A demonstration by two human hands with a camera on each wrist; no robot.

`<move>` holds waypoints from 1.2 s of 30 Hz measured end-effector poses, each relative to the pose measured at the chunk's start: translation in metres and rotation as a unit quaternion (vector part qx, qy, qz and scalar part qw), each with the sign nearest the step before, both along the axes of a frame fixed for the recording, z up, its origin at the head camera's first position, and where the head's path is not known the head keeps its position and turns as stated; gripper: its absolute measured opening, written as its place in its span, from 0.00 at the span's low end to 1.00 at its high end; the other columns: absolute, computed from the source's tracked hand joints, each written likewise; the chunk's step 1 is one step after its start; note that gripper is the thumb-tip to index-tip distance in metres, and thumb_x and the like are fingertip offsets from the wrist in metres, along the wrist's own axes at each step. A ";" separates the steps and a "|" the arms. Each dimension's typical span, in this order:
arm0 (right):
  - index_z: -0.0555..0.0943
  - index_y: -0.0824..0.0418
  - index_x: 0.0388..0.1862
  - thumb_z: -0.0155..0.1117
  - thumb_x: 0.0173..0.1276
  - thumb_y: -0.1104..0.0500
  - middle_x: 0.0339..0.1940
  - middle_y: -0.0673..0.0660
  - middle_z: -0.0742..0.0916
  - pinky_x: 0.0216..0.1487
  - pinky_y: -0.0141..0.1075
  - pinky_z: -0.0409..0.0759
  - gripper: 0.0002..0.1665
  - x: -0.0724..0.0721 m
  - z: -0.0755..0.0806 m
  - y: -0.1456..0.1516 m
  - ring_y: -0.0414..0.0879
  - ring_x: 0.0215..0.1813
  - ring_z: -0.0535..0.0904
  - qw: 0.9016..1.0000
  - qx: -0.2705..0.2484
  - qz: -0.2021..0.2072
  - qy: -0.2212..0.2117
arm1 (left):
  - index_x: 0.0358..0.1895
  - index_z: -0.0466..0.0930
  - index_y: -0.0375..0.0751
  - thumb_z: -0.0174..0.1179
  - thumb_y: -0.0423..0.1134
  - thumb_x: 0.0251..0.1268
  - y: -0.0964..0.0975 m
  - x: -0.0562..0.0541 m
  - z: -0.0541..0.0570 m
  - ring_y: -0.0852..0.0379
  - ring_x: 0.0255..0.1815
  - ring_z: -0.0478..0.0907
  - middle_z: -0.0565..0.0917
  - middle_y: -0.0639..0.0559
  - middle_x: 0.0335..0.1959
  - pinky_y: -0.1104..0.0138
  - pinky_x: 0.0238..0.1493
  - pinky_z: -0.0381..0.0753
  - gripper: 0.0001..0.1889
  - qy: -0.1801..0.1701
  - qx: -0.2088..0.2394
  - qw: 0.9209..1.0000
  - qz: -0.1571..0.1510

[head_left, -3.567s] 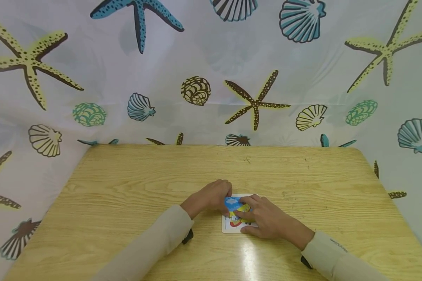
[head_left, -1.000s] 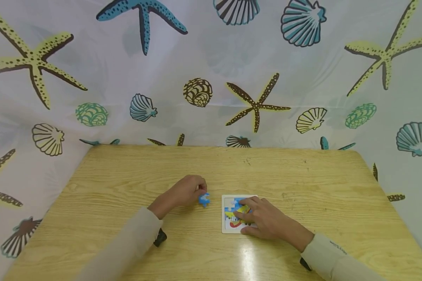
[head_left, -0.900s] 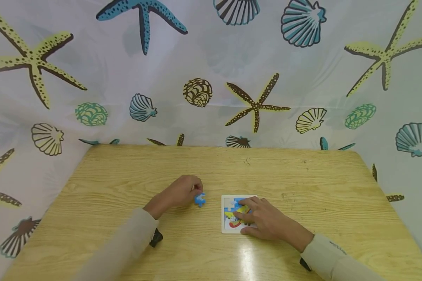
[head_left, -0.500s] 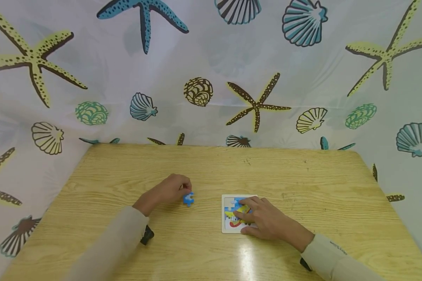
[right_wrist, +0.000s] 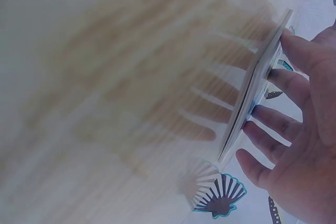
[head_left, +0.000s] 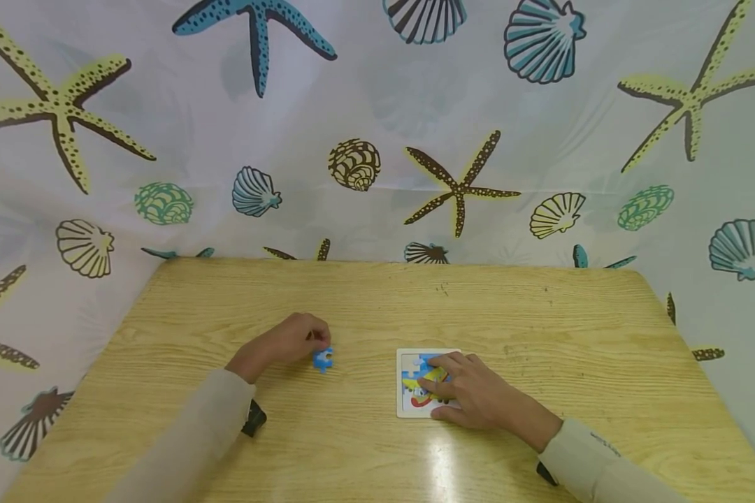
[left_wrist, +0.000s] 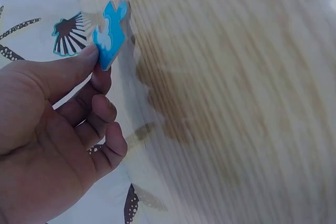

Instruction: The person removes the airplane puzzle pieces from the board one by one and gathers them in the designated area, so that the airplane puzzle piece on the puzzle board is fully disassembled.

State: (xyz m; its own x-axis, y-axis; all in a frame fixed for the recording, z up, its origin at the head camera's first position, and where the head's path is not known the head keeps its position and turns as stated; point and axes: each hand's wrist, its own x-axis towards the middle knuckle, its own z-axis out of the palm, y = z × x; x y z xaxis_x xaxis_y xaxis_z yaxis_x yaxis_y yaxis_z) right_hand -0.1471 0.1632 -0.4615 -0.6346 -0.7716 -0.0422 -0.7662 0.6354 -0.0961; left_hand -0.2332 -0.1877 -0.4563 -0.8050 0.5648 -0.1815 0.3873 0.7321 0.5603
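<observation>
My left hand pinches a blue jigsaw piece with a white cloud patch between thumb and fingertips, to the left of the puzzle. In the left wrist view the piece stands out past the thumb tip, close over the wood. A square jigsaw puzzle in a white frame lies flat on the table, with a yellow, red and blue picture. Its upper left corner shows a bare pale gap. Across the puzzle's right part rests my right hand, fingers spread, hiding that side; in the right wrist view its fingertips touch the puzzle's face.
The wood-grain table stretches out on all sides of the puzzle. Behind and beside it hangs a white cloth printed with starfish and shells. Dark wrist straps show at the sleeves.
Earliest, both hands were at the puzzle. My left hand has since taken the blue piece out of the upper left corner and carried it left. The right hand has stayed put.
</observation>
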 end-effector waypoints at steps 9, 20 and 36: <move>0.72 0.47 0.66 0.53 0.67 0.37 0.68 0.59 0.72 0.58 0.53 0.72 0.31 -0.001 -0.002 0.001 0.56 0.66 0.69 1.000 -0.004 0.004 0.015 | 0.29 0.81 0.45 0.57 0.33 0.66 -0.012 -0.004 0.002 0.59 0.30 0.70 0.81 0.55 0.30 0.66 0.35 0.71 0.07 -0.008 -0.004 1.000 0.010; 0.72 0.47 0.66 0.53 0.68 0.37 0.68 0.59 0.72 0.58 0.51 0.71 0.31 -0.002 -0.002 0.001 0.56 0.67 0.68 1.000 -0.005 0.008 0.019 | 0.29 0.81 0.44 0.56 0.33 0.66 -0.015 -0.008 -0.001 0.59 0.31 0.70 0.81 0.54 0.31 0.66 0.36 0.72 0.08 0.000 -0.003 1.000 0.023; 0.71 0.46 0.67 0.52 0.68 0.36 0.68 0.58 0.72 0.58 0.52 0.72 0.31 -0.002 -0.003 0.002 0.55 0.66 0.68 1.000 0.006 -0.001 0.009 | 0.27 0.80 0.44 0.57 0.32 0.66 -0.009 -0.011 -0.003 0.59 0.29 0.69 0.80 0.54 0.28 0.67 0.34 0.71 0.08 0.005 -0.011 0.999 0.030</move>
State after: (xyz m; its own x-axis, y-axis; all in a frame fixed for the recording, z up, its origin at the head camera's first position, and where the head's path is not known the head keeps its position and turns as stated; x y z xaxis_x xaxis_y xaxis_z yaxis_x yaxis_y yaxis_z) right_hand -0.1488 0.1651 -0.4646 -0.6369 -0.7699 -0.0405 -0.7665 0.6380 -0.0743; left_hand -0.2445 -0.1962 -0.4589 -0.8388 0.5122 -0.1846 0.3487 0.7658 0.5403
